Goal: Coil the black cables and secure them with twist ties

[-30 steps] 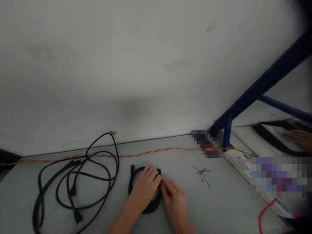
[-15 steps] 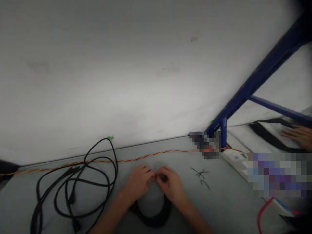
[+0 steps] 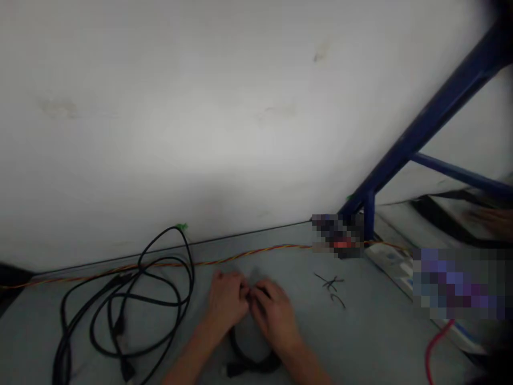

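Observation:
My left hand [image 3: 230, 300] and my right hand [image 3: 274, 313] meet at the fingertips over the grey tabletop [image 3: 304, 331]. Both are closed, fingers bent and pinched together around the top of a small coil of black cable [image 3: 260, 366]. The rest of the coil hangs below between my wrists, with a black plug [image 3: 236, 369] at its lower left. A dark bit shows between my fingers, too small to make out. Right of my hands lie several thin black ties [image 3: 332, 283].
Loose black cables [image 3: 138, 305] with plugs spread on the left. A twisted red-yellow wire [image 3: 240, 255] runs along the back by the white wall [image 3: 224, 133]. A blue metal frame [image 3: 401, 144] rises at the right, near a white device [image 3: 390, 259], a red cable [image 3: 435, 342] and another person's blurred hand [image 3: 492, 222].
My hands have shifted slightly left, still pinched together. The coil has turned and its plug now shows at the lower left. The other person's hand at the far right has moved.

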A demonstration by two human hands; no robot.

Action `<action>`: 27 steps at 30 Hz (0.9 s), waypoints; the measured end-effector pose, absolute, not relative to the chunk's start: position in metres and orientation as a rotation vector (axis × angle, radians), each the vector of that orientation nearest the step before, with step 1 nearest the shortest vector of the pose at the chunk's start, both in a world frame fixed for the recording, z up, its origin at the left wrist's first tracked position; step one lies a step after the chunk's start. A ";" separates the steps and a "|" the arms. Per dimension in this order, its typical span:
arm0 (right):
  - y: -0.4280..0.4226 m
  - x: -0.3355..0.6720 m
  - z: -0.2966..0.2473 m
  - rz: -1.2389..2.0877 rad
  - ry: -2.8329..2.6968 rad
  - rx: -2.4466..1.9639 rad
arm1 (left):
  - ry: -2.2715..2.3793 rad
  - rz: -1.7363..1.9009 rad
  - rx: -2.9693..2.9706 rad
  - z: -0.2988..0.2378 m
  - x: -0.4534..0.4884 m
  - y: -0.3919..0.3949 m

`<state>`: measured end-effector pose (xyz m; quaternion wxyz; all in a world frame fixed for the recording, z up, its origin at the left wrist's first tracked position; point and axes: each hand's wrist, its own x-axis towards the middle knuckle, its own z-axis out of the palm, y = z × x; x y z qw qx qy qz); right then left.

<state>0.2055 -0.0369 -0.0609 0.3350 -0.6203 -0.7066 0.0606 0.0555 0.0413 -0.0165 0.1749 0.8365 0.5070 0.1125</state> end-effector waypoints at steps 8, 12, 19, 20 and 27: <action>-0.037 0.207 -0.069 0.113 -1.901 -1.579 | 1.431 0.260 2.344 -0.020 0.061 0.052; -0.040 0.205 -0.072 0.050 -1.898 -1.626 | 1.451 0.382 2.337 -0.027 0.054 0.041; -0.042 0.205 -0.078 -0.032 -1.865 -1.535 | 1.403 0.638 2.358 -0.044 0.039 0.034; -0.042 0.204 -0.079 -0.053 -1.854 -1.531 | 1.382 0.674 2.365 -0.045 0.036 0.034; -0.041 0.200 -0.081 -0.089 -1.827 -1.527 | 1.117 0.756 2.635 -0.046 0.015 0.013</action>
